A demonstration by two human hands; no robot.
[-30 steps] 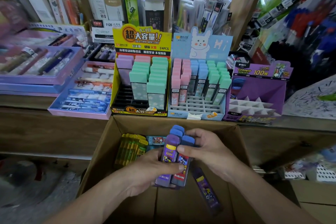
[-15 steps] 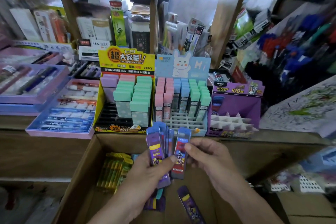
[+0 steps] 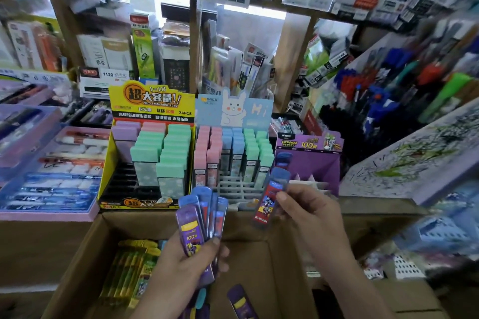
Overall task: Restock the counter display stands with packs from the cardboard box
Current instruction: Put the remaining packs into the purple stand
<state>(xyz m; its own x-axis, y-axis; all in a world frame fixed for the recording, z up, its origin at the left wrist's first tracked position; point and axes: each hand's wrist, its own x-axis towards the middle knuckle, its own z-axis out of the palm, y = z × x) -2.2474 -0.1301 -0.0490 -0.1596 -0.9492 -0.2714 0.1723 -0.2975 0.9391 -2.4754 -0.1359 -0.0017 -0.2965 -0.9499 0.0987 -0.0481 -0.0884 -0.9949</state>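
My left hand (image 3: 189, 264) grips a fanned bunch of purple and blue lead packs (image 3: 201, 220) above the open cardboard box (image 3: 83, 254). My right hand (image 3: 309, 217) pinches a single red-and-blue pack (image 3: 270, 199), held upright just in front of the purple display stand (image 3: 318, 166). That stand holds one blue pack (image 3: 283, 159) at its back left; its white divider slots are partly hidden by my right hand. One loose purple pack (image 3: 239, 302) and a stack of yellow packs (image 3: 129, 274) lie in the box.
On the counter stand a yellow display (image 3: 147, 101) with green and purple cases and a light-blue rabbit display (image 3: 233, 109) with pink, blue and green cases. Pen trays (image 3: 49, 189) fill the left. Crowded shelves rise behind; a scribbled board (image 3: 414, 158) slopes at right.
My right hand drew one red-and-blue pack out of the bunch and carried it up and right toward the purple stand. My left hand lifted the other packs. The view tilted upward.
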